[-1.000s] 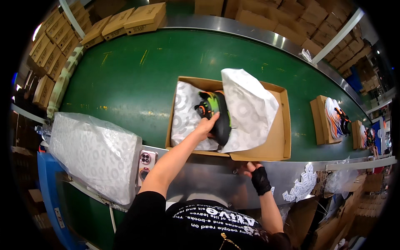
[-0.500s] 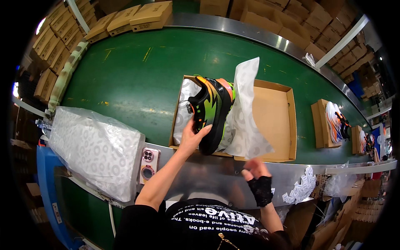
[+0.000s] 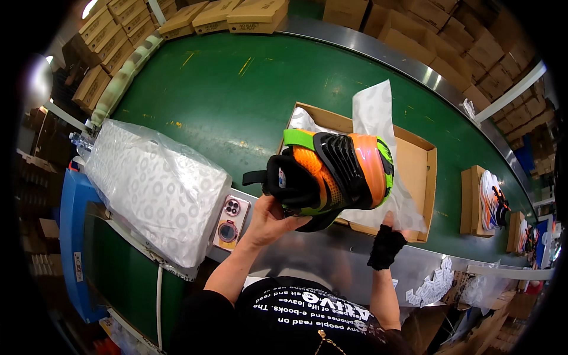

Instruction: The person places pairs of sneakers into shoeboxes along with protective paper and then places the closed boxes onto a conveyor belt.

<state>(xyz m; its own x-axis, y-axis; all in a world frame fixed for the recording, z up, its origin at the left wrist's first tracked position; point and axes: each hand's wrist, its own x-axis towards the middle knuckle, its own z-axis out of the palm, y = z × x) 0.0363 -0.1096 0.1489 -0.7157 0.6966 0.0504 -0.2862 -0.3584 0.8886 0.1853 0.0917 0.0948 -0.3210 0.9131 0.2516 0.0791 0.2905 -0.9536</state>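
Note:
My left hand (image 3: 269,222) is closed around a black, orange and green sneaker (image 3: 340,171), lifted over an open cardboard shoebox (image 3: 433,177). The sneaker is tilted, its dark opening toward the left and its glossy orange part toward the right. White patterned tissue paper (image 3: 374,106) stands up out of the box behind the shoe and also spreads over the box's near edge. My right hand (image 3: 387,244), in a black fingerless lace glove, is at the paper's near edge with its visible fingers apart. The sneaker covers much of the box's left half.
Left of the box lies a plastic-wrapped stack of patterned paper (image 3: 163,186), with a pink phone (image 3: 231,222) beside it. Small white labels (image 3: 432,284) are piled at the near right. More boxed shoes (image 3: 491,201) stand farther right on the green belt (image 3: 207,100). Closed shoeboxes (image 3: 257,16) line the far left.
My left hand has turned and raised the sneaker, bringing its opening into view. My right hand has moved to the paper's near edge. The whole view has shifted slightly.

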